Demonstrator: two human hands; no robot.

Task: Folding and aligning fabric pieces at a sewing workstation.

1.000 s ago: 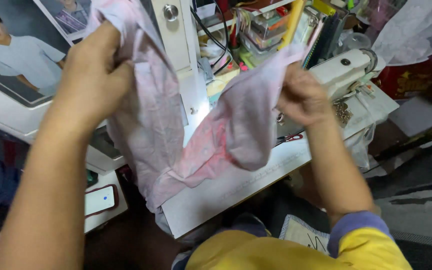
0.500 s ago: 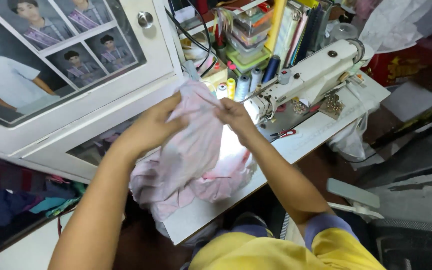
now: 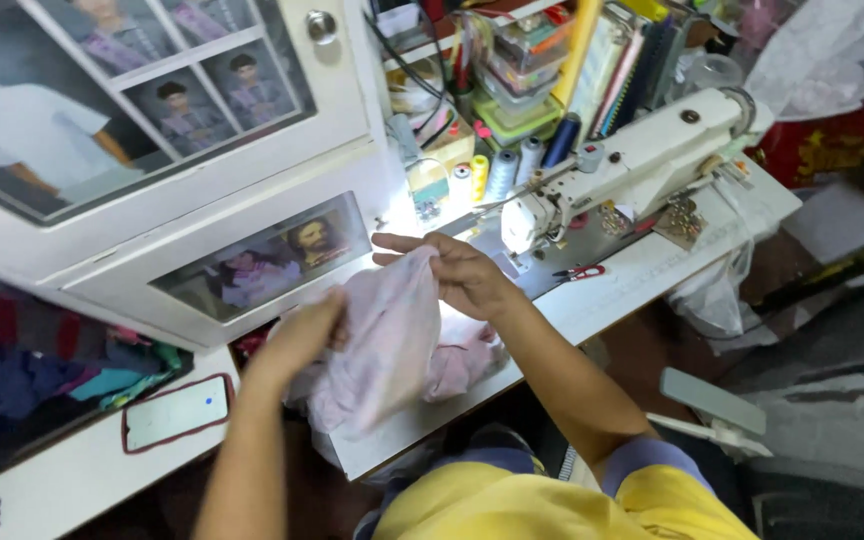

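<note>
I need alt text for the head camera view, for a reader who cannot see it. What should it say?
Seen from above, a person's left hand and right hand hold up a pale pink cloth over a white sewing table. A white sewing machine and thread spools stand behind it. A phone in a red case lies to the left, below a white cabinet with photographs.

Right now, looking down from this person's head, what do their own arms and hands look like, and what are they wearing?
Both arms are bare from the hands up past the elbows. The left hand and the right hand wear no gloves, and no rings, watch or bracelet can be made out. Only the right arm's short sleeve shows: bluish purple, on a yellow top. The fingers are uncovered.
</note>
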